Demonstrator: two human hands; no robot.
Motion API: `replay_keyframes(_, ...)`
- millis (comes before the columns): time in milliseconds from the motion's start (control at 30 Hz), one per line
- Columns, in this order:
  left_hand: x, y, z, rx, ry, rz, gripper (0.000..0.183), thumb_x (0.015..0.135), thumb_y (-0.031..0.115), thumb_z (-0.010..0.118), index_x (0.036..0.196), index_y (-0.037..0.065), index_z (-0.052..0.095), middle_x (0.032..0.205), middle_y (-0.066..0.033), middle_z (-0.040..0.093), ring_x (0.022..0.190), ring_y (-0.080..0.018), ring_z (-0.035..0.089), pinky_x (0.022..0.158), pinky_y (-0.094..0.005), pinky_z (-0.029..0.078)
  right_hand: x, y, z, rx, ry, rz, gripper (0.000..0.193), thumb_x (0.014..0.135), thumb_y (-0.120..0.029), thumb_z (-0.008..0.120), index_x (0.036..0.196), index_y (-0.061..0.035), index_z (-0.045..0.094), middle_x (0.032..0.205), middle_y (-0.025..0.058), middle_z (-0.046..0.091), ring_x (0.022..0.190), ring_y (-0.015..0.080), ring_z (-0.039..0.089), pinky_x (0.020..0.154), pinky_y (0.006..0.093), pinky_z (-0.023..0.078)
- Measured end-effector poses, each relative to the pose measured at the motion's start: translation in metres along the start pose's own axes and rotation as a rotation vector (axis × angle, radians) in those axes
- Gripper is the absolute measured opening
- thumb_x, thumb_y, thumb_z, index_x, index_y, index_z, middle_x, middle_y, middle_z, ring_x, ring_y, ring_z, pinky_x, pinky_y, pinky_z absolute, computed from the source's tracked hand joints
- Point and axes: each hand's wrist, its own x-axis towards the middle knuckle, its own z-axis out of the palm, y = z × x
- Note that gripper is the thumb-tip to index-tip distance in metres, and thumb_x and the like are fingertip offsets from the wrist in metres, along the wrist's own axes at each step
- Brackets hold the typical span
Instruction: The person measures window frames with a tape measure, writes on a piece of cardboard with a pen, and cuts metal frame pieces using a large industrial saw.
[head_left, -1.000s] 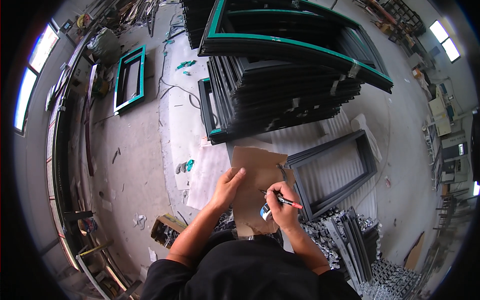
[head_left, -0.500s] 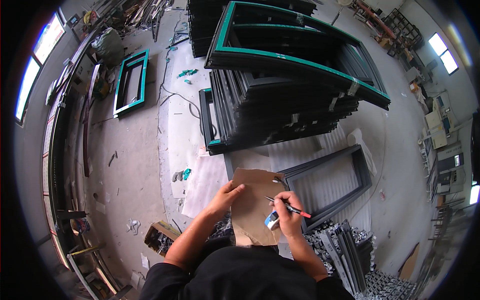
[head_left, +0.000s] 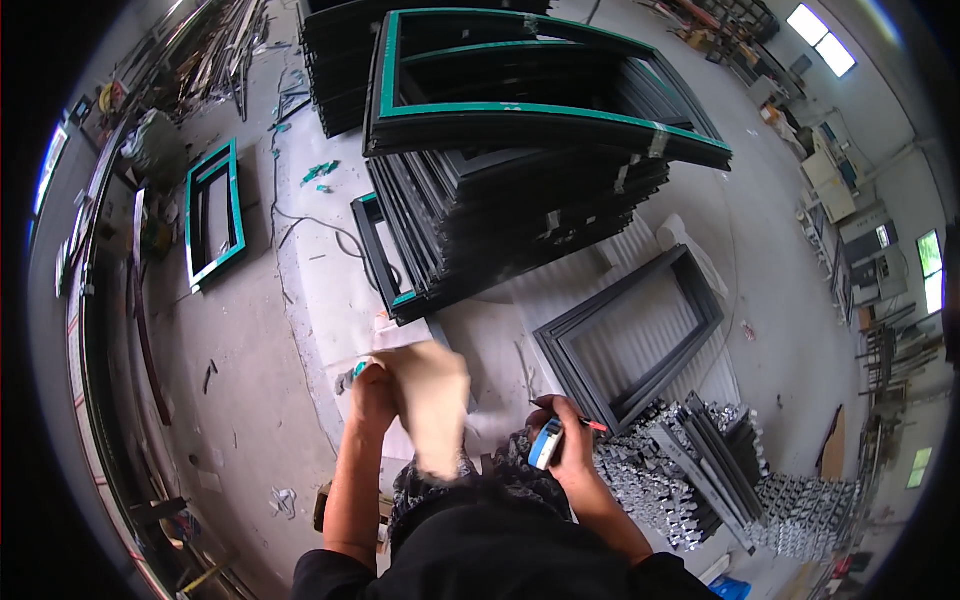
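My left hand (head_left: 373, 396) is closed on the edge of a brown cardboard piece (head_left: 428, 395), tilted and smeared by motion. Off to the right, apart from the cardboard, my right hand (head_left: 571, 440) grips two things at once. One is a blue and white tape measure (head_left: 546, 443) in the palm; the other is a pen with a red end (head_left: 598, 426), lying across the fingers. Just beyond that hand, a dark grey rectangular frame (head_left: 640, 340) lies on pale sheeting on the floor.
Ahead rises a tall stack of black frames (head_left: 520, 215), topped by frames with green edging (head_left: 510, 107). Another green-edged frame (head_left: 215, 215) lies at the left. Many small metal pieces (head_left: 650, 480) and dark bars (head_left: 708, 465) are heaped at my right. A cable (head_left: 325, 222) crosses the floor.
My left hand has swung the cardboard left, away from the right hand, and tilted it. My right hand has dropped slightly, still holding the pen and tape measure. The view has shifted.
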Motion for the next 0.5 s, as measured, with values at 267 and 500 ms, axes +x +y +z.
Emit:
replay_keyframes(267, -0.062, 0.019, 0.000, -0.102, -0.664, 0.237, 0.039, 0.087, 0.029, 0.048, 0.110, -0.002, 0.047, 0.073, -0.0005, 0.044, 0.058, -0.0093, 0.039, 0.052, -0.0222, 0.035, -0.026, 0.020, 0.011, -0.102, -0.172, 0.075, 0.025, 0.087, -0.028, 0.053, 0.093, -0.0041, 0.057, 0.074, 0.0086, 0.060, 0.062, 0.0125, 0.056, 0.054, 0.0231, 0.045)
replay_keyframes(500, -0.123, -0.032, 0.033, 0.631, -0.627, 0.052, 0.032, 0.087, 0.023, 0.050, 0.108, -0.001, 0.050, 0.084, -0.0029, 0.052, 0.073, -0.0115, 0.046, 0.065, -0.0261, 0.039, -0.050, 0.044, 0.002, -0.183, -0.350, 0.033, 0.027, 0.091, -0.025, 0.047, 0.102, -0.0002, 0.053, 0.091, 0.0101, 0.059, 0.087, 0.0170, 0.056, 0.081, 0.0276, 0.042)
